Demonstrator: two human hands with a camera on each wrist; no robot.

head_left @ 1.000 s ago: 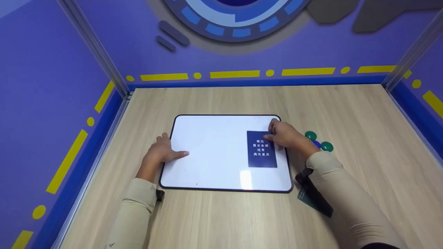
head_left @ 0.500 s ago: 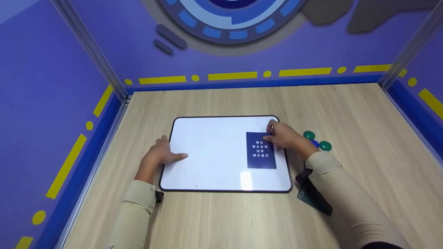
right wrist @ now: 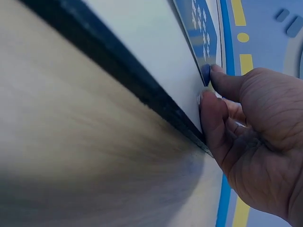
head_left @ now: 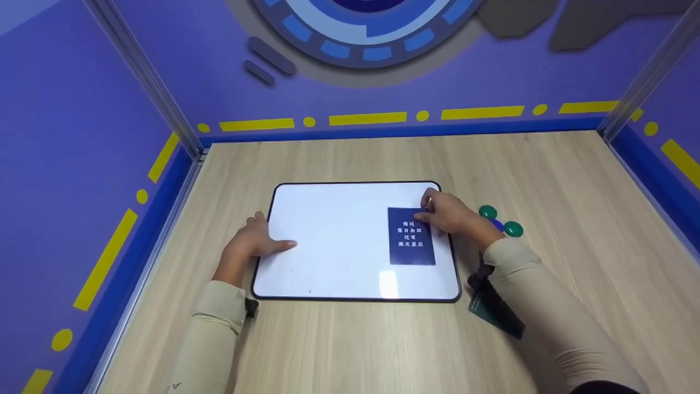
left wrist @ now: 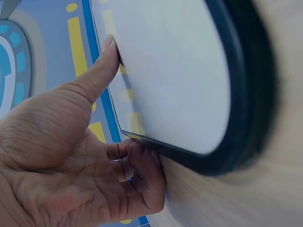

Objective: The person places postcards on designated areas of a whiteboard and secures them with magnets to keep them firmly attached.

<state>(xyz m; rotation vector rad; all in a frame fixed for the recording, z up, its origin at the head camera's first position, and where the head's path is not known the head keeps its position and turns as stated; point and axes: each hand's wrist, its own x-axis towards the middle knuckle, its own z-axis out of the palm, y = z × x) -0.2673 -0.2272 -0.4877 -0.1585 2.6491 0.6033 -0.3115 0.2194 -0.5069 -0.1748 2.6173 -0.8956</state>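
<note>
A whiteboard (head_left: 333, 241) with a black frame lies flat on the wooden table. My left hand (head_left: 256, 238) grips its left edge, thumb stretched over the white face and the other fingers curled against the frame, as the left wrist view shows. Near the board's right side lies a dark blue card (head_left: 411, 251) with white writing. My right hand (head_left: 451, 213) is at the card's upper right corner. In the right wrist view its thumb and index finger pinch a small round blue magnet (right wrist: 206, 74) at the card's edge; the hand covers this in the head view.
Right of the board, two round green magnets (head_left: 513, 229) and a blue one (head_left: 497, 225) sit together beside the right wrist. A dark green card (head_left: 495, 313) lies partly under the right forearm. Purple-blue panels (head_left: 350, 93) wall in the table (head_left: 350, 350) at the back and sides.
The head view has shifted slightly. Both hands, the whiteboard and the blue card keep their places.
</note>
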